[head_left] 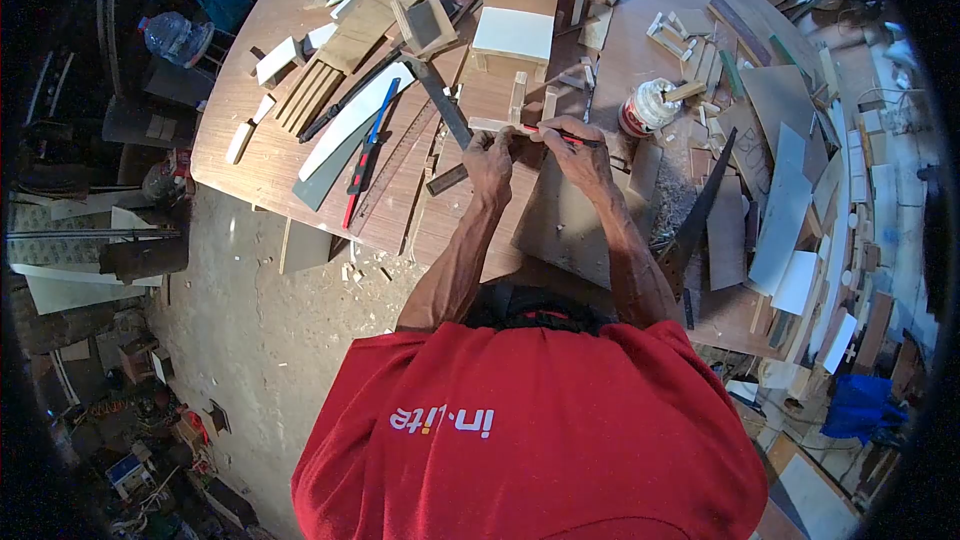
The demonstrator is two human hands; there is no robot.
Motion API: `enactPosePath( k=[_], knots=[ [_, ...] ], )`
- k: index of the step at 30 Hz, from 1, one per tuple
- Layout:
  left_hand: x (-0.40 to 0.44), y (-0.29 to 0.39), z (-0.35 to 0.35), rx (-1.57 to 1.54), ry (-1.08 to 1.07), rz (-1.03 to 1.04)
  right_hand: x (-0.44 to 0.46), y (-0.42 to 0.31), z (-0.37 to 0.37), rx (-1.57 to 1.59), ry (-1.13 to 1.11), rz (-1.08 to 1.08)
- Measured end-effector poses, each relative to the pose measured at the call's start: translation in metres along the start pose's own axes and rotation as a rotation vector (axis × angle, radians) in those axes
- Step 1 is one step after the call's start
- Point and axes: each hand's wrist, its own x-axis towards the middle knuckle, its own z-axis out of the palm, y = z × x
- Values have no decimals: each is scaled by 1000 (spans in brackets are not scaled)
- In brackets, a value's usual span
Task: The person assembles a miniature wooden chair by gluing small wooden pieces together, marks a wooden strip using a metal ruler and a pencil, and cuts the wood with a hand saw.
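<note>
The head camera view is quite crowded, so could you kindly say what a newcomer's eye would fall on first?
Most likely the bright red shirt with white lettering, filling the bottom centre. Above it, the left hand and right hand are close together over the wood-strewn table, the latter holding a slim red-and-black tool. Right of them sits a white jar.

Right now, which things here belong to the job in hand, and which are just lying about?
Seemingly in use:
- slim red tool, in the right hand
- wood strip, in the left hand

Seemingly lying about:
- jar
- saw
- plastic bottle
</note>
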Motion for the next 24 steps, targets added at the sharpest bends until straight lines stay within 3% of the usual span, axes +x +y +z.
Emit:
enactPosePath(
  k=[24],
  knots=[
    [2, 0, 0, 29, 24, -9, 0, -14, -4, -65, -23, -12]
  ],
)
